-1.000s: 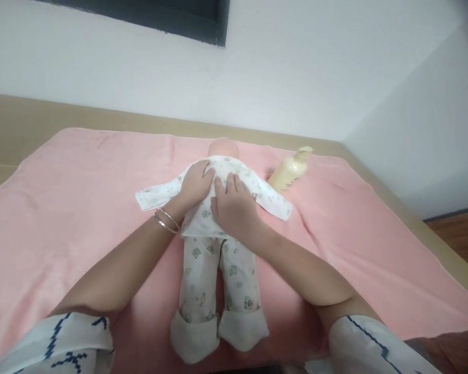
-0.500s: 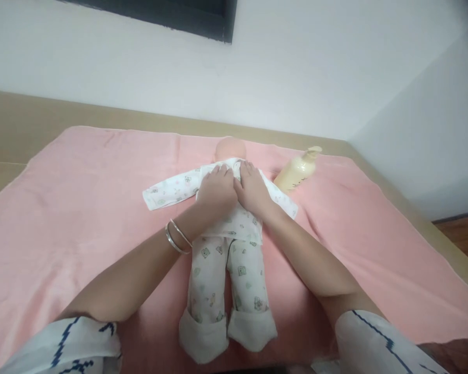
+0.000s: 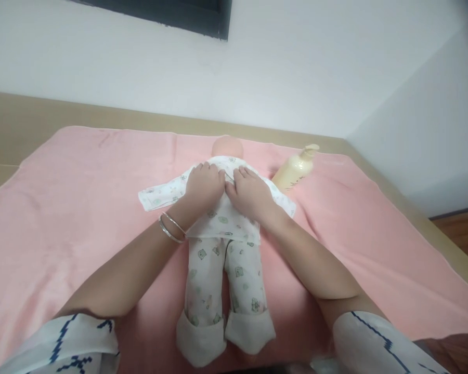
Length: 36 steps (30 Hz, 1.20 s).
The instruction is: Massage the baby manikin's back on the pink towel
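Observation:
A baby doll (image 3: pixel 228 147) lies stretched out on a pink blanket, its bald head pointing away from me. It wears a white printed shirt (image 3: pixel 223 221) and matching trousers (image 3: pixel 244 272) with thick turned-up cuffs. My left hand (image 3: pixel 205 184) rests on the left upper part of the shirt, fingers laid over the cloth. On the right upper part lies my right hand (image 3: pixel 251 192), palm down with the fingers extended. A small gap separates the thumbs, and the cloth between them is creased. The doll's face is out of sight.
A pale yellow pump bottle (image 3: pixel 294 170) lies tilted on the blanket, right of the doll's shoulder. The pink blanket (image 3: pixel 89 223) covers most of a tan bed or platform (image 3: pixel 101 114). White walls (image 3: pixel 288 72) stand behind and to the right.
My hands have moved apart, the left one sliding outward across the shirt. The cloth between them now shows. The doll and bottle stay in place; the view shifts slightly.

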### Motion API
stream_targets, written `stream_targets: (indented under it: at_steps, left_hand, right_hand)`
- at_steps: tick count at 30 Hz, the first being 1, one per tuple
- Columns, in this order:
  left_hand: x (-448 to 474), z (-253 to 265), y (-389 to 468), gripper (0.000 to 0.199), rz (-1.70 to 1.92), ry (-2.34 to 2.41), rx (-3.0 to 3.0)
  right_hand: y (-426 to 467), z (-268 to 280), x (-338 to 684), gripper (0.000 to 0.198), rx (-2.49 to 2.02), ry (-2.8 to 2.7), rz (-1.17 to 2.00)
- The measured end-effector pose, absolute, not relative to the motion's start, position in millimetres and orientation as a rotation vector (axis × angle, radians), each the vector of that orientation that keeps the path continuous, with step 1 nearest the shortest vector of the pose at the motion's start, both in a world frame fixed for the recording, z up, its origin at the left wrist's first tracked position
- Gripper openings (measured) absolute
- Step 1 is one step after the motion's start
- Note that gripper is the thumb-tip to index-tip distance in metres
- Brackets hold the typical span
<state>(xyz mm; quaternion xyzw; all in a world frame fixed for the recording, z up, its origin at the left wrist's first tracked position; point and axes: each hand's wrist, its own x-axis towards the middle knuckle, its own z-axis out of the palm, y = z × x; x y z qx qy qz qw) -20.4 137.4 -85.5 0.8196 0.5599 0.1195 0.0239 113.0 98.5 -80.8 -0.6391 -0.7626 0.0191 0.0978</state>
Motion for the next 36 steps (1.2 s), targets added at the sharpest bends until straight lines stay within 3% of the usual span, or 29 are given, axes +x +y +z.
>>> stream_targets:
  at_steps: [6,13,20,25,36]
  left_hand:
    - [-17,-72,115,0.023,0.279,1.648,2.540]
    - [-26,-90,140,0.034,0.421,1.541,2.592]
    - [-32,-108,159,0.039,0.534,1.477,2.606]
    - [-35,-112,165,0.052,0.712,1.511,2.363]
    - [-25,-126,159,0.047,0.966,1.673,2.129]
  right_hand:
    - [114,-86,125,0.064,-1.894,-2.212,0.186]
    - [113,-82,119,0.063,-1.920,-2.246,0.141]
    - [86,-83,92,0.051,-1.954,-2.275,-0.142]
    - [96,-78,102,0.045,-1.963,-2.220,0.030]
    - [125,-97,117,0.063,-1.945,-2.126,0.151]
